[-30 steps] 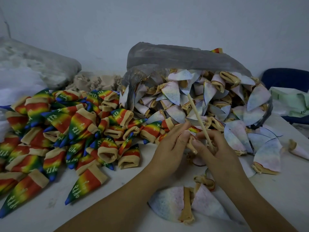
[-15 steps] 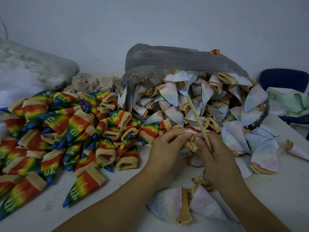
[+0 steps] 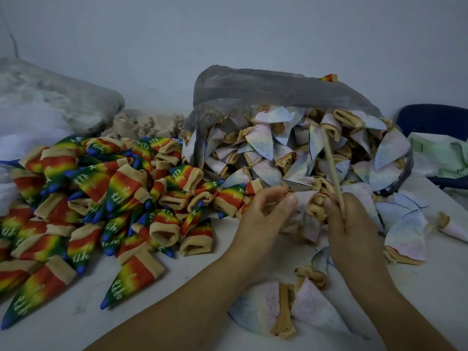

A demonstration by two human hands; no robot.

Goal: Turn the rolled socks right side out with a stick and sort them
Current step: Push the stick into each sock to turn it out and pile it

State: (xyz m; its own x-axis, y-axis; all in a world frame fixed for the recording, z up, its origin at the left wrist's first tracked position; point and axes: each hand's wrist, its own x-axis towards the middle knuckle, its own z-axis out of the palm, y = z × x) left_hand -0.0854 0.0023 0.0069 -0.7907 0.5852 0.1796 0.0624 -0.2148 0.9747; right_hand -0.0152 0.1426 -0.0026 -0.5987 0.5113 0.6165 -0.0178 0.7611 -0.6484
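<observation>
Stick slants up and away from the right hand gripping it, lower end beside the rolled sock the left hand pinches.

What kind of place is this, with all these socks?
Probably a small sock workshop or packing room, though I can't be sure. A big heap of rainbow socks lies on the white table, a plastic bag spills many pale inside-out socks, and the right hand holds a stick.
</observation>
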